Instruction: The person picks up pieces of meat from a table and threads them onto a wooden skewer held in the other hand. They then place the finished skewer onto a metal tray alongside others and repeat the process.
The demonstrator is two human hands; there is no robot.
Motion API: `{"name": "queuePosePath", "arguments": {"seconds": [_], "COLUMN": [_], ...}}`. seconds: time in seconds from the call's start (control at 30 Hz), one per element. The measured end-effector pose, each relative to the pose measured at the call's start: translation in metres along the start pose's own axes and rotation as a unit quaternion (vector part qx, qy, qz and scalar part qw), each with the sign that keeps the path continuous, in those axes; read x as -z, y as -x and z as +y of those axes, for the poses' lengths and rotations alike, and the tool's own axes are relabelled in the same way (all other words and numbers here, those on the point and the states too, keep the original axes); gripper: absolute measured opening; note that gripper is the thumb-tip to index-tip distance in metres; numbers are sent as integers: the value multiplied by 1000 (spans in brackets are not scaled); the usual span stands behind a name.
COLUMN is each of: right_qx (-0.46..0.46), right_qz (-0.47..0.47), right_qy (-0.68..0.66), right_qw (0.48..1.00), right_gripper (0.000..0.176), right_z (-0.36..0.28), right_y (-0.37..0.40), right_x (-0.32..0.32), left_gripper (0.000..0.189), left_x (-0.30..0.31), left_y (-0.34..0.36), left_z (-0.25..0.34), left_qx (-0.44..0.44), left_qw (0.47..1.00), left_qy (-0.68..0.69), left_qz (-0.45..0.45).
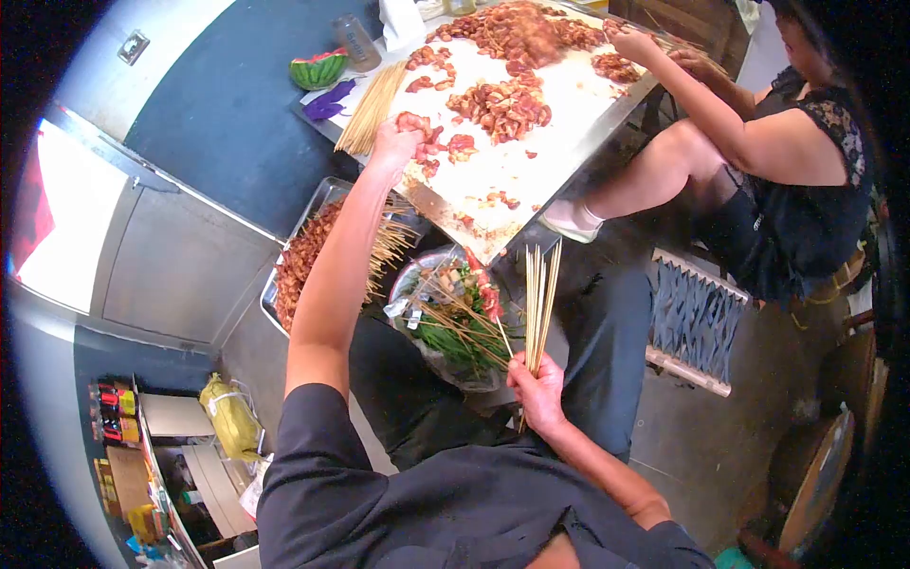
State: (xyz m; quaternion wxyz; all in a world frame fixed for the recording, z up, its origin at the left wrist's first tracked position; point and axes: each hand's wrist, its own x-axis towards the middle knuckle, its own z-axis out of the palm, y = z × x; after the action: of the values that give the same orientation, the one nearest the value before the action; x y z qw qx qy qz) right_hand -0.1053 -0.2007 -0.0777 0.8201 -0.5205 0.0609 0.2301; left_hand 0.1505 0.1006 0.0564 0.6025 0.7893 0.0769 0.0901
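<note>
My left hand (403,140) reaches to the near left edge of the table, its fingers closed on raw meat pieces beside a row of bare bamboo skewers (373,106). In front of my lap, my right hand (538,391) is closed round a bundle of bamboo skewers (540,299). One skewer in that hand slants away from the rest and carries red meat (488,296) at its upper end. Beneath it stands a plastic-lined bin (406,286) with green scraps and used sticks. Larger heaps of cut meat (500,106) lie on the white tabletop (502,175).
A metal tray (268,302) of loaded skewers (313,251) sits left of the bin. A watermelon piece (319,70), a plastic cup (357,43) and purple cloth (328,100) are at the table's left. Another person (787,142) works at right, near a woven stool (697,318).
</note>
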Motion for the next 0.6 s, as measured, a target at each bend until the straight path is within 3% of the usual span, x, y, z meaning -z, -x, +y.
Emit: {"name": "queuePosePath", "arguments": {"seconds": [0.07, 0.2, 0.27, 0.3, 0.37, 0.6], "right_qx": [-5, -6, -8, -6, -6, -32], "right_qz": [-2, -9, -9, -7, -8, -9], "right_qy": [-5, -12, -14, -19, -21, -24], "right_qw": [1000, 1000, 1000, 1000, 1000, 999], "right_gripper": [5, 6, 6, 6, 5, 6], "right_z": [-4, -3, -3, -3, -5, -1], "right_y": [0, -1, -1, -1, -1, -2], "right_x": [0, 0, -2, -3, -2, 1], "left_gripper": [11, 15, 12, 12, 14, 25], "left_x": [-4, -4, -1, -1, -17, -45], "left_y": [2, -11, -28, -31, -26, -69], "left_z": [1, -9, -23, -23, 2, 1], "left_qx": [39, 29, -103, -102, -180, -139], "left_qw": [995, 998, 974, 974, 848, 817], "left_qy": [91, 51, -191, -191, -481, -558], "left_qz": [6, 35, 70, 70, 131, 32]}}
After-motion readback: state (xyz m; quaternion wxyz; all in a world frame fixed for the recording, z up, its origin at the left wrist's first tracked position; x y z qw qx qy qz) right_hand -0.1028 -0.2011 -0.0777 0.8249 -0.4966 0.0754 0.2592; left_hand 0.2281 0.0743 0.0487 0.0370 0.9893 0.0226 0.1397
